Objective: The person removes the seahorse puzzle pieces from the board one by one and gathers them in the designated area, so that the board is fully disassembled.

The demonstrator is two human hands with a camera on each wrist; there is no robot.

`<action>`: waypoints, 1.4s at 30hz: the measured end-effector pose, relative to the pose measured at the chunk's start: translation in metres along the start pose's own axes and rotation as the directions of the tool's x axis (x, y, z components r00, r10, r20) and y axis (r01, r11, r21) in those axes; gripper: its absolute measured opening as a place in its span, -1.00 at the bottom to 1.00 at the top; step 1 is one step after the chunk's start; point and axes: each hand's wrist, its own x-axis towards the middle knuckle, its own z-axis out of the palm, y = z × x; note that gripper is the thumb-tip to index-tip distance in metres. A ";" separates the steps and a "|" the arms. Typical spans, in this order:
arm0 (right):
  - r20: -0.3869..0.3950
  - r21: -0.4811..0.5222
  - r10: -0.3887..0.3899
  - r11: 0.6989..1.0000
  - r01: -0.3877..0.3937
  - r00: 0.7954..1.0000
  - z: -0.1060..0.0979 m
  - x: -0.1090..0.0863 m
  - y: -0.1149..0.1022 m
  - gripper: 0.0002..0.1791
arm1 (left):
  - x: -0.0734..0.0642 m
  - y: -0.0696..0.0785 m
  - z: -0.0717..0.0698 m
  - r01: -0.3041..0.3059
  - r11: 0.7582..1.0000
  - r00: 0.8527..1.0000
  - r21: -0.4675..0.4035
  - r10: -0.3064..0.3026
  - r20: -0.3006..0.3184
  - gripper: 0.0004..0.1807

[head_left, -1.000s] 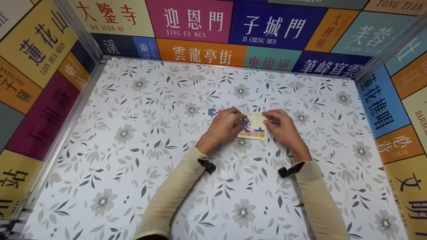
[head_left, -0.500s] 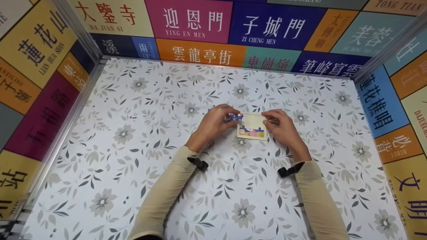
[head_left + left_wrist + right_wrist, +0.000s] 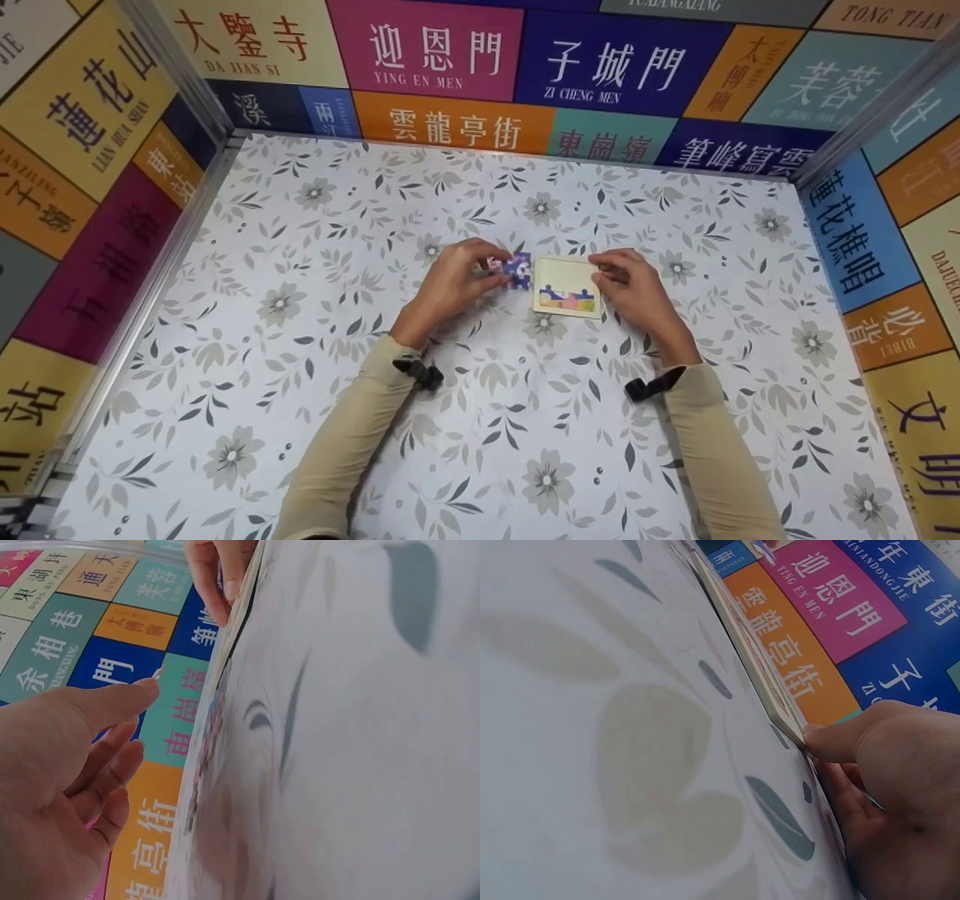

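My left hand [image 3: 450,283] pinches a purple jigsaw piece [image 3: 519,264] between thumb and fingertips, left of the puzzle tray. In the left wrist view only a thin pale edge of the piece [image 3: 158,673] shows at the thumb tip. Loose coloured jigsaw pieces [image 3: 210,736] lie on the table below that hand. The small cream puzzle tray [image 3: 564,271] has joined pieces [image 3: 568,299] along its near side, and its far part is bare. My right hand [image 3: 634,279] holds the tray's right edge, with the thumb [image 3: 826,741] against its corner.
A white floral-patterned cloth covers the table [image 3: 547,420]. Upright panels with coloured blocks and Chinese lettering [image 3: 450,120] border the back and both sides. Black wrist camera mounts [image 3: 420,373] sit on both cuffs.
My left hand has drawn back leftward from over the tray with the purple jigsaw piece, uncovering the tray's left side. My right hand has stayed at the tray's right edge.
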 end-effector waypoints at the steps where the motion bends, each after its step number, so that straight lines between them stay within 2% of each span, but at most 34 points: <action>1: 0.000 0.000 -0.001 1.000 0.001 1.000 0.000 0.000 0.000 -0.62 | -0.002 -0.002 -0.001 -0.001 1.000 1.000 -0.001 0.001 -0.005 -0.66; 13: 0.002 0.008 0.005 1.000 -0.005 1.000 0.000 -0.001 0.002 -0.62 | -0.017 -0.024 -0.016 0.038 0.999 0.999 -0.005 -0.038 -0.007 -0.68; 19: 0.011 0.012 0.015 1.000 -0.015 1.000 -0.001 -0.004 0.001 -0.61 | -0.022 -0.032 -0.023 0.123 0.992 0.992 -0.042 -0.123 -0.003 -0.68; 23: 0.011 0.010 0.012 1.000 -0.012 1.000 0.000 -0.004 0.000 -0.60 | -0.024 -0.035 -0.027 0.158 0.987 0.987 -0.032 -0.158 0.010 -0.71; 34: 0.013 0.005 0.008 1.000 -0.008 1.000 0.000 -0.003 0.000 -0.60 | -0.026 -0.034 -0.029 0.187 0.982 0.981 0.021 -0.188 0.048 -0.76; 42: 0.015 0.010 0.006 1.000 -0.006 1.000 0.000 -0.001 -0.001 -0.61 | -0.025 -0.033 -0.027 0.156 0.986 0.986 0.067 -0.159 0.042 -0.85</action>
